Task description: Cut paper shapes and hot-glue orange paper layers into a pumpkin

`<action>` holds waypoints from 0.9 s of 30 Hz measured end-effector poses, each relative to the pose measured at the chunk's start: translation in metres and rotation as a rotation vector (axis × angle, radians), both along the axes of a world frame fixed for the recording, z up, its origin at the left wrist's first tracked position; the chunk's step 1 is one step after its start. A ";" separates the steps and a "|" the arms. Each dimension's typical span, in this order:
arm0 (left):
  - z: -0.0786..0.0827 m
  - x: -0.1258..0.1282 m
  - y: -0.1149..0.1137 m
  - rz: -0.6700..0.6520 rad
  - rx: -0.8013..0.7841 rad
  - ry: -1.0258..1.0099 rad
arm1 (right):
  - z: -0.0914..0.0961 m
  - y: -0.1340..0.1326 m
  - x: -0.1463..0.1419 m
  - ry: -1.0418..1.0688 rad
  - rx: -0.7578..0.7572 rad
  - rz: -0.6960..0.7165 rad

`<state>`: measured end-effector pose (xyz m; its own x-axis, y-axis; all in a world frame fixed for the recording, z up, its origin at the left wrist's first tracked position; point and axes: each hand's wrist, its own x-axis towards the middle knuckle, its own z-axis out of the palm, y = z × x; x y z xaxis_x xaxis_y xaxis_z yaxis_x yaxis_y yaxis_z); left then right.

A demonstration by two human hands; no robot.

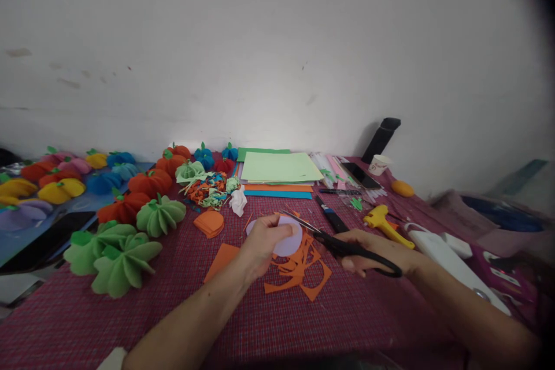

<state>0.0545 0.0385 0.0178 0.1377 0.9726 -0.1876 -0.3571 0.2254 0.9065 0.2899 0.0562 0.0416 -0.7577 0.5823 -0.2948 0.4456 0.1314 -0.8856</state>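
Between its thumb and fingers, my left hand (pixel 264 243) pinches a rounded lavender paper piece (pixel 288 244), part of which the hand covers. My right hand (pixel 368 245) grips black-handled scissors (pixel 353 248), their blades pointing left to the upper edge of the lavender piece. I cannot tell whether the blades touch it. Under and beside the piece lie curved orange paper offcuts (pixel 316 280). An orange sheet (pixel 221 260) is partly behind my left forearm, and a stack of orange rounded cutouts (pixel 209 223) sits farther left.
Paper pumpkins in green (pixel 121 263), orange (pixel 150 183) and other colours crowd the left. Coloured sheets (pixel 280 167) are stacked at the back. A utility knife (pixel 332 214), yellow glue gun (pixel 384 224), phone (pixel 361 175), paper cup (pixel 378 165) and white power strip (pixel 455 266) lie rightward.
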 end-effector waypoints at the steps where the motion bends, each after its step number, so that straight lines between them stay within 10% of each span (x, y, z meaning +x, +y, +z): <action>1: 0.000 0.000 0.000 -0.008 -0.001 0.012 | 0.000 0.000 0.001 -0.006 0.005 0.009; 27: -0.004 0.001 0.001 -0.076 -0.050 0.106 | 0.004 0.017 0.010 -0.095 0.046 0.085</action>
